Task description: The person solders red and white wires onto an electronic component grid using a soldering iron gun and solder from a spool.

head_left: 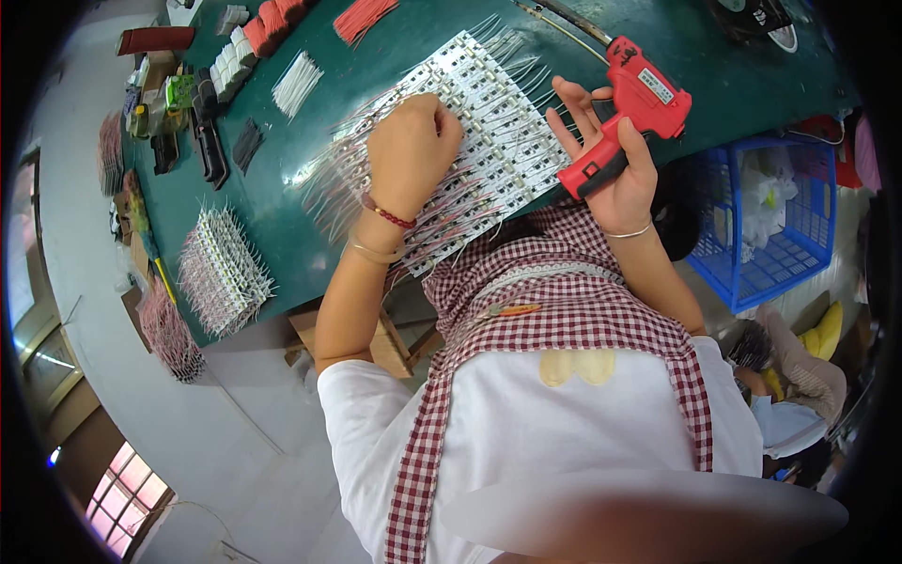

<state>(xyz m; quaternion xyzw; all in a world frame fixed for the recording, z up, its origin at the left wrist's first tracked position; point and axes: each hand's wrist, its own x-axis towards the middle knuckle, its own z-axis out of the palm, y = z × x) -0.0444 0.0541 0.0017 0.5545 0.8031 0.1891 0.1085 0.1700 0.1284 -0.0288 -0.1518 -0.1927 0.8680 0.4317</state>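
Observation:
A sheet of white circuit boards (pixel 479 94) with rows of small parts and thin wires along its edges lies on the green table. My left hand (pixel 413 150) is closed over this sheet, its fingertips turned down and hidden, so what it pinches does not show. In my right hand (pixel 615 179), at the sheet's right edge, rests a red soldering gun (pixel 648 89) with a black grip patch. Its handle lies between my thumb and palm, while some fingers stretch loosely apart. The gun's metal barrel (pixel 568 19) points up and left, away from the boards.
Bundles of white wires (pixel 298 85), dark wires (pixel 248 146) and red wires (pixel 364 19) lie on the table (pixel 282 174). A stack of wired boards (pixel 224 273) sits at the left edge. A blue plastic crate (pixel 785 268) stands at right, with a person (pixel 794 395) beyond.

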